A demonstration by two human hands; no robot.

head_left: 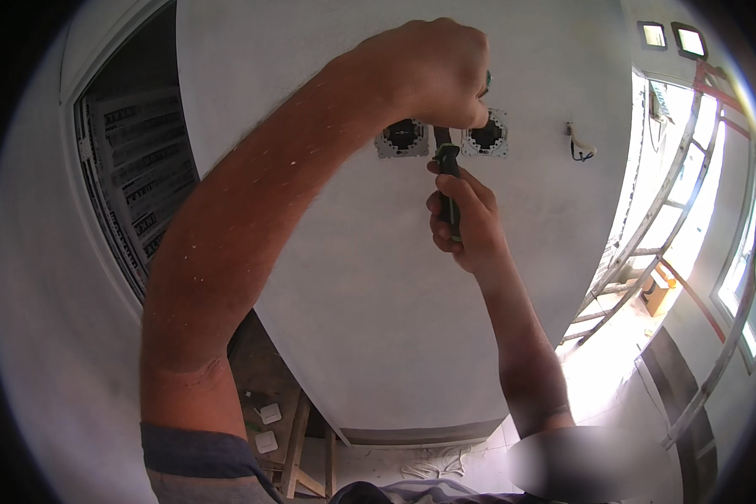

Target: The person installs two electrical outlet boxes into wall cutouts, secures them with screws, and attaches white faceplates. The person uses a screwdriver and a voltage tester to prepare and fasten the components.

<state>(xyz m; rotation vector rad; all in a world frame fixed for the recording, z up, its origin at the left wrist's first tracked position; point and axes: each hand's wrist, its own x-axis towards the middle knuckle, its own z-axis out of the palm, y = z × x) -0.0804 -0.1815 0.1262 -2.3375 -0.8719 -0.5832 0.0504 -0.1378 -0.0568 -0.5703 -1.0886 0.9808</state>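
My left hand [449, 71] is closed in a fist high against the white wall, its arm crossing the view from the lower left. A small green bit of something shows at the fist's right edge; the rest is hidden. Just below, my right hand [470, 210] grips a black-and-green handled tool [450, 168], pointing up, with a flat dark part at its top end. The tool's tip lies under or behind the left fist. Two wall socket inserts with metal frames flank it: the left socket insert [403, 139] and the right socket insert [485, 134], partly covered by the fist.
Loose wires [580, 147] stick out of the wall to the right. Farther right stand a ladder [668, 202] and a cardboard box [659, 294]. A wooden bench [281, 391] at lower left bears white square plates [266, 441]. White cable [437, 464] lies on the floor.
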